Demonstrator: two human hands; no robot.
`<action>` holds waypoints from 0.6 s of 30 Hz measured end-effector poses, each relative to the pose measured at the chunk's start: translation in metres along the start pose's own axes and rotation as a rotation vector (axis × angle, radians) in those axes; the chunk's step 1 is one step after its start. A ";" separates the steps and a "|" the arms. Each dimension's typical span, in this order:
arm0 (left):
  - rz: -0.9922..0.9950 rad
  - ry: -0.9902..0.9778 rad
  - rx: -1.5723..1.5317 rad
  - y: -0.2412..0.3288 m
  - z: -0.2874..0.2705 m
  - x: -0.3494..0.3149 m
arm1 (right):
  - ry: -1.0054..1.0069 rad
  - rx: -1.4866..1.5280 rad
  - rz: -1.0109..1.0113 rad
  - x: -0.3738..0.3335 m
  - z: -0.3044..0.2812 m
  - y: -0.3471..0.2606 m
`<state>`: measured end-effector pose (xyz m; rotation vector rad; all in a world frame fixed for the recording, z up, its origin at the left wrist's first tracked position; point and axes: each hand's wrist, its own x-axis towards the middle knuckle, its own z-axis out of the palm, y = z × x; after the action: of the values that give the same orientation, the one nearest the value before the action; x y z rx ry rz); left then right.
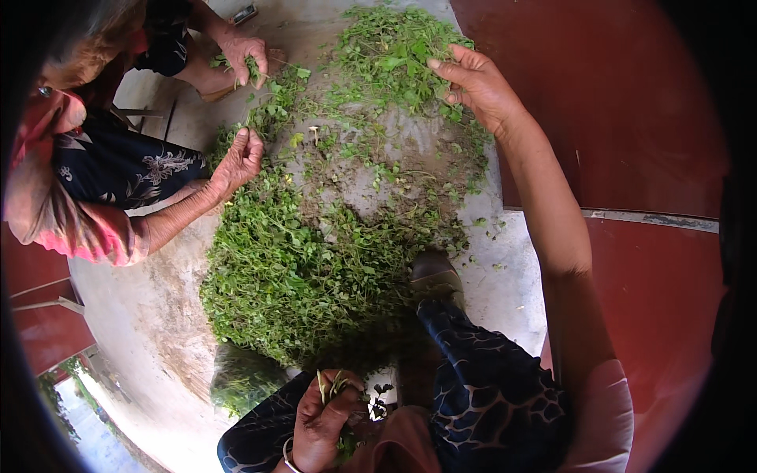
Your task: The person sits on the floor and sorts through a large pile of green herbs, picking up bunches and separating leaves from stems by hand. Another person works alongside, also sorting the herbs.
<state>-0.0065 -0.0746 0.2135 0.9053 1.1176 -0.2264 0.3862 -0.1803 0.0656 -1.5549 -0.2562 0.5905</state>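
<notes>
My left hand, a bracelet at its wrist, is closed low in front of my body. From its fist poke cut pale ends and leaves of a small bunch of leafy green stems. My right hand is stretched out to the far right, thumb and fingers apart. Its fingertips are at the edge of the far heap of leafy greens; nothing is plainly gripped in them. Between me and that heap lies a larger, darker pile of leafy green stems.
At the left another person sits, one hand holding greens, the other hand above the large pile. Soil and loose leaves cover the ground between the heaps. A clear bag of greens stands near my left knee; dark red panels are at right.
</notes>
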 end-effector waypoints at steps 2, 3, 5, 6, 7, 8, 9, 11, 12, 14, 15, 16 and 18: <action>-0.028 -0.019 -0.047 0.001 -0.001 -0.008 | -0.062 0.190 -0.035 -0.018 0.004 -0.014; -0.020 -0.006 -0.052 0.001 -0.001 -0.012 | -0.099 0.289 -0.052 -0.025 0.008 -0.018; 0.012 0.033 0.009 -0.006 -0.002 -0.009 | -0.054 0.505 0.013 -0.047 0.002 -0.006; 0.020 0.017 0.010 -0.011 -0.005 -0.006 | -0.034 0.616 0.046 -0.053 -0.001 0.005; 0.021 -0.009 0.023 -0.017 -0.011 0.000 | -0.026 0.373 0.119 -0.050 -0.016 0.030; 0.030 0.008 0.039 -0.023 -0.017 0.001 | 0.054 -0.065 0.248 -0.048 -0.011 0.054; -0.016 -0.034 -0.089 -0.027 -0.024 0.001 | 0.128 -0.160 0.287 -0.055 -0.010 0.066; -0.035 -0.020 -0.144 -0.029 -0.023 0.006 | 0.220 -0.255 0.351 -0.072 -0.014 0.089; -0.047 -0.050 -0.237 -0.028 -0.019 0.009 | 0.242 -0.258 0.366 -0.080 -0.022 0.099; -0.025 -0.007 -0.241 -0.032 -0.015 0.019 | 0.311 -0.471 0.255 -0.095 -0.039 0.122; -0.008 0.019 -0.244 -0.037 -0.013 0.026 | 0.342 -0.675 0.121 -0.102 -0.042 0.135; -0.009 -0.009 -0.264 -0.042 -0.013 0.036 | 0.372 -0.878 -0.016 -0.108 -0.047 0.143; -0.008 -0.028 -0.309 -0.053 -0.016 0.055 | 0.342 -0.896 -0.083 -0.117 -0.032 0.134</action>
<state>-0.0229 -0.0823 0.1375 0.6215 1.0946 -0.0691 0.2792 -0.2788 -0.0414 -2.4572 -0.3446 0.1127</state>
